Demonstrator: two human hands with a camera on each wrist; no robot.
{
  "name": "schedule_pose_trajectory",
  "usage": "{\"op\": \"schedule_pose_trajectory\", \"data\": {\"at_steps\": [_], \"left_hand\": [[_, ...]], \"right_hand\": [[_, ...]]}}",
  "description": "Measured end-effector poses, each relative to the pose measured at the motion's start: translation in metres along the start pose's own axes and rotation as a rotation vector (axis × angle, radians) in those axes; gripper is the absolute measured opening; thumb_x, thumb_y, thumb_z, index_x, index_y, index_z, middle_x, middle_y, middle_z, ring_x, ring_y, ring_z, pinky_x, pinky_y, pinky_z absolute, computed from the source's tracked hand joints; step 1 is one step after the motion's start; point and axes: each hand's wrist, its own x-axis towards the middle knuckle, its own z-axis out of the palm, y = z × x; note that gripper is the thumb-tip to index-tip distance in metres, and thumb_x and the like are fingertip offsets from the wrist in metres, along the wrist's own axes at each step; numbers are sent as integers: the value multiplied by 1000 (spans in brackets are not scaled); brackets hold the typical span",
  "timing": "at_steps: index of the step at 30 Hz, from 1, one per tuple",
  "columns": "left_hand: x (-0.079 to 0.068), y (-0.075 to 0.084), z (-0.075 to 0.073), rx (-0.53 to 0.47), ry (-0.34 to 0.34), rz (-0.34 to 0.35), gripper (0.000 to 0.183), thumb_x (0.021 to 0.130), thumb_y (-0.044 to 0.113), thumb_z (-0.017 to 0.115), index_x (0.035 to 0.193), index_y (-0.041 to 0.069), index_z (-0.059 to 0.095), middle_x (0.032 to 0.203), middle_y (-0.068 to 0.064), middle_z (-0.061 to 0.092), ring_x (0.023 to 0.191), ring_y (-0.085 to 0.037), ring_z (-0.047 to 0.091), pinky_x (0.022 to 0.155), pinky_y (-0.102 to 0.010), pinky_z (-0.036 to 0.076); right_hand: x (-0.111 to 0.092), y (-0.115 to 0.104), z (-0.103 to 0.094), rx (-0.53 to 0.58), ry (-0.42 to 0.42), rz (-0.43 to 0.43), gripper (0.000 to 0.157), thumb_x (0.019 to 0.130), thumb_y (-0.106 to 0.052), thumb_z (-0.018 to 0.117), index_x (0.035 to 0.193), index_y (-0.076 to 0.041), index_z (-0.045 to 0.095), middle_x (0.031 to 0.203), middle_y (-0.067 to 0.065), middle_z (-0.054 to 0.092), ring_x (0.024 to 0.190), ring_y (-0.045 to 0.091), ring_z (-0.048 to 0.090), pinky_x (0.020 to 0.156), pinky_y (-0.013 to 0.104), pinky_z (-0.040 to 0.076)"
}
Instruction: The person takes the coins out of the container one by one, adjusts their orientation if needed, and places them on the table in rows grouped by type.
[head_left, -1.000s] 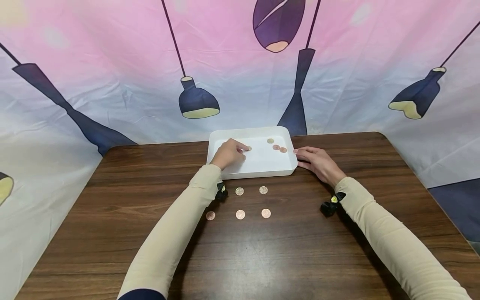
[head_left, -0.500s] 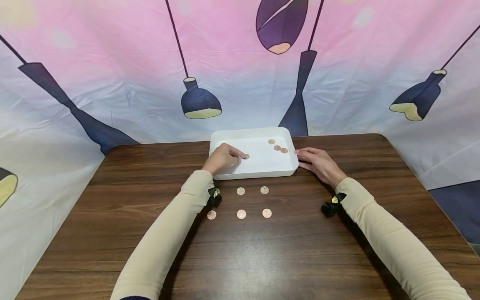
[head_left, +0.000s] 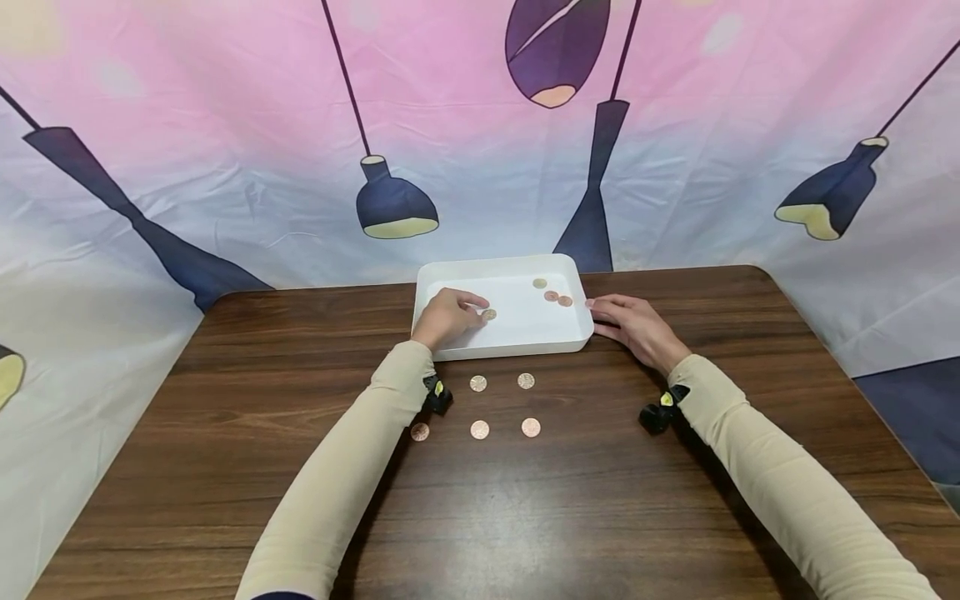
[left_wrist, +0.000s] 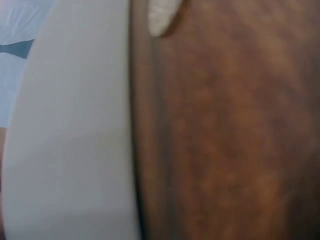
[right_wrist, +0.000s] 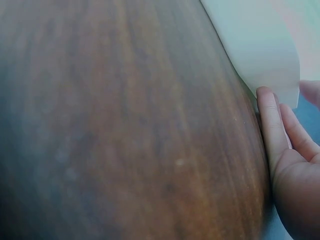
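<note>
In the head view my left hand (head_left: 447,317) reaches into a white tray (head_left: 517,349). Its thumb and index finger are spread around a dull gold coin (head_left: 490,314) lying flat on the tray floor; the coin's face shows, and no firm grip is visible. My right hand (head_left: 637,327) is at the tray's right end, fingertips touching the wall and rim. In the right wrist view its nearly straight fingers (right_wrist: 271,117) press the outer wall. Farther right in the tray lie another gold coin (head_left: 540,283) and two copper coins (head_left: 551,296), these two side by side.
On the brown wooden table (head_left: 600,508), in front of the tray, several coins (head_left: 480,430) lie in two rows. The left wrist and its camera (head_left: 437,395) hang over part of the back row. A printed cloth (head_left: 487,183) hangs behind the table.
My left hand has drawn the gold coin a little toward the tray's near left. Its index finger, earlier on the coin, now stands off beside it. The right hand stays at the tray.
</note>
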Motion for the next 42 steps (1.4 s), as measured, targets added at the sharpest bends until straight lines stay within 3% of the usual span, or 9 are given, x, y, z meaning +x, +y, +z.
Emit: {"op": "schedule_pose_trajectory", "data": {"at_steps": [13, 21, 26, 33, 42], "left_hand": [[2, 2, 5, 113, 13, -9, 23, 100, 23, 75, 122, 23, 79, 95, -3, 66, 77, -18, 53, 67, -31, 40], [5, 1, 7, 97, 54, 26, 20, 96, 15, 78, 116, 17, 74, 106, -4, 67, 94, -24, 59, 84, -40, 46], [5, 3, 9, 109, 71, 40, 23, 95, 14, 79, 117, 14, 71, 110, -6, 69, 100, -26, 62, 88, -42, 48], [2, -1, 7, 82, 7, 58, 43, 97, 12, 75, 140, 14, 68, 116, -9, 69, 103, -26, 62, 96, -43, 49], [3, -2, 4, 75, -35, 83, 29, 99, 9, 74, 128, 11, 76, 107, -6, 67, 98, -21, 60, 93, -36, 48]], "right_hand": [[0, -2, 1, 3, 7, 9, 50, 107, -27, 65, 142, 7, 51, 148, 17, 50, 124, 14, 60, 101, 26, 55], [0, -1, 0, 2, 6, 4, 49, 108, -27, 65, 141, 7, 51, 148, 17, 50, 124, 14, 60, 102, 26, 55], [-1, 0, -1, 5, 10, -1, 46, 108, -26, 64, 139, 6, 52, 146, 15, 51, 123, 13, 61, 101, 26, 55], [1, 2, -1, 15, 3, -2, 44, 108, -26, 64, 137, 5, 53, 144, 15, 52, 122, 13, 61, 102, 26, 55], [2, 2, -1, 12, 1, 0, 46, 108, -26, 64, 139, 5, 52, 145, 15, 52, 123, 14, 61, 102, 27, 55]]}}
